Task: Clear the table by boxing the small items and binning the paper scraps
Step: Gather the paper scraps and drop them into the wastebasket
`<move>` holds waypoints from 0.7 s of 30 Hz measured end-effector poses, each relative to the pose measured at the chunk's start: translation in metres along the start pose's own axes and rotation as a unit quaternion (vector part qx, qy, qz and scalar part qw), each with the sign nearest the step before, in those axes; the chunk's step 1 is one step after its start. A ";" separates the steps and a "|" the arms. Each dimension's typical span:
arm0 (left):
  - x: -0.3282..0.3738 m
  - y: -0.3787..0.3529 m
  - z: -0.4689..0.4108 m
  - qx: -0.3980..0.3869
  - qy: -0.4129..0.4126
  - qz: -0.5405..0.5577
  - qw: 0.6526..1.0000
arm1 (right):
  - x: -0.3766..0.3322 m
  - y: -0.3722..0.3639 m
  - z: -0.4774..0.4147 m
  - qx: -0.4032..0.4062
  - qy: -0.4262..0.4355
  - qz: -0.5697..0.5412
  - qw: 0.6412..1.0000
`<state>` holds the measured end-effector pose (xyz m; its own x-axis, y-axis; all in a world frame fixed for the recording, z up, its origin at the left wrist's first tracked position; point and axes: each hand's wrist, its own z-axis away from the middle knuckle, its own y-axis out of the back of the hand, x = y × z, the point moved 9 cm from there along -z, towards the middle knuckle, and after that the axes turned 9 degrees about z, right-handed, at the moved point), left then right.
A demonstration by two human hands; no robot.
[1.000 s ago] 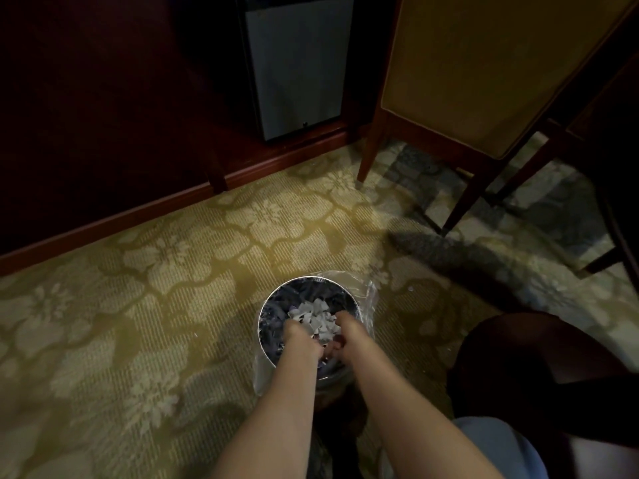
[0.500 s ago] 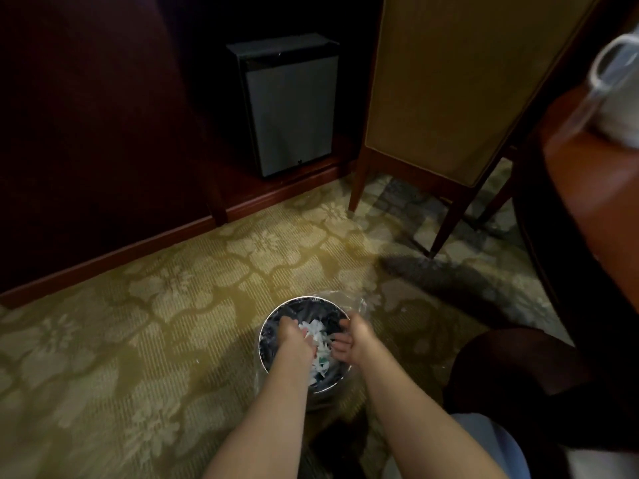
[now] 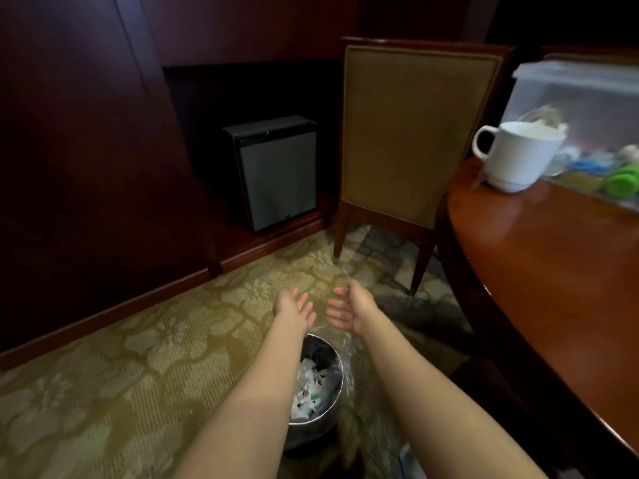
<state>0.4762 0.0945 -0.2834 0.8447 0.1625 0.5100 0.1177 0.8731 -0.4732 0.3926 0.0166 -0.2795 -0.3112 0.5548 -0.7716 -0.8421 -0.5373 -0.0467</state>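
Both hands have lifted out of the bin (image 3: pixel 307 433) and now hover just past its 12 o'clock rim. The left hand (image 3: pixel 291 307) and right hand (image 3: pixel 350 308) face each other, fingers (image 3: pixel 305 308) straight, apart, holding nothing. Paper scraps (image 3: pixel 307 387) lie inside the bin, at 6 o'clock on the carpet (image 3: pixel 138 357). At 2 o'clock the tabletop (image 3: pixel 553 278) carries a mug (image 3: pixel 515 157) and a clear box (image 3: pixel 584 105).

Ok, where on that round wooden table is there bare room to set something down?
The round wooden table is bare from its curved edge up to the white ceramic mug. Far end is crowded: mug beside clear plastic storage box.
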 end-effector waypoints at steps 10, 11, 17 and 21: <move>0.036 -0.083 0.086 -0.110 -0.057 -0.021 0.992 | -0.119 0.036 0.087 -0.015 0.119 -0.055 0.991; 0.037 -0.092 0.095 -0.126 -0.066 -0.027 0.989 | -0.127 0.042 0.095 -0.016 0.130 -0.060 0.990; 0.026 -0.147 0.156 -0.240 -0.131 -0.119 0.955 | -0.156 0.101 0.143 0.020 0.185 -0.082 0.979; 0.002 -0.183 0.195 -0.301 -0.161 -0.173 0.924 | -0.158 0.158 0.174 0.073 0.209 -0.091 0.971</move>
<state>0.3547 0.0245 -0.0551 0.5145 0.1354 0.8467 0.7021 0.5004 -0.5067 0.2319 -0.0460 -0.0545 0.0281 0.3096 -0.9504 -0.9291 -0.3426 -0.1391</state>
